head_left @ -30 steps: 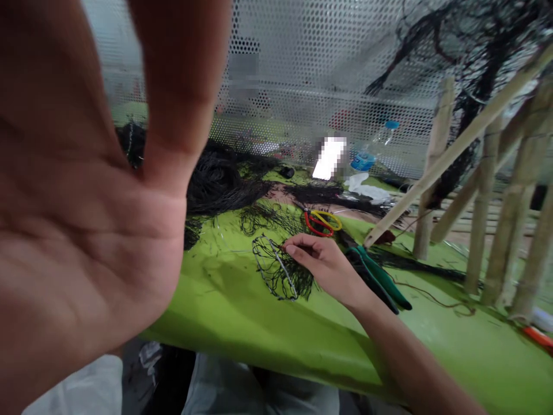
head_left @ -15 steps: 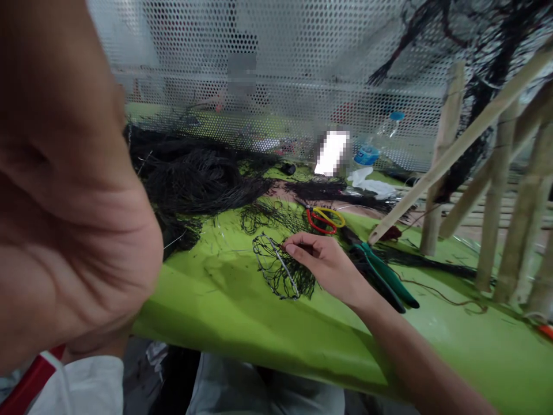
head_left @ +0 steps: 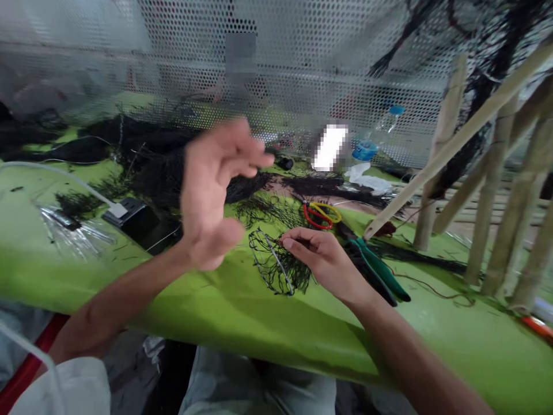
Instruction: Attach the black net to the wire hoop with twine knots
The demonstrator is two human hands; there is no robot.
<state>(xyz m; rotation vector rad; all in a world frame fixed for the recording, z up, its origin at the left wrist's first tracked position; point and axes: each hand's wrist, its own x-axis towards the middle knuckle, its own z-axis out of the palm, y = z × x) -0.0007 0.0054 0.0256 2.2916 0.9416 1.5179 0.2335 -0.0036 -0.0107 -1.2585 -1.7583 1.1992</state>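
My left hand (head_left: pixel 211 196) hovers above the green table, slightly smeared by motion, its fingers apart and nothing in it. To the right, my right hand (head_left: pixel 322 262) is closed in a pinch at the upper edge of a piece of black netting (head_left: pixel 272 265). This netting is strung on a small, bent wire frame and lies on the table. Exactly which strand sits between the fingertips is hard to make out. Green-handled pliers (head_left: pixel 380 271) lie just past my right wrist. Scissors (head_left: pixel 322 215) with red and yellow handles rest beyond the hand.
A dark device (head_left: pixel 140 225) with a white cable lies left, beside thin metal pieces (head_left: pixel 75 230). Black strands (head_left: pixel 158 173) are heaped behind my left hand. Wooden slats (head_left: pixel 492 190) stand at right. A bottle (head_left: pixel 367 148) stands near the perforated metal screen (head_left: pixel 294 63).
My left hand has moved from close to the camera at the left out over the table, uncovering the device and metal pieces. My right hand keeps its pinch at the netting.
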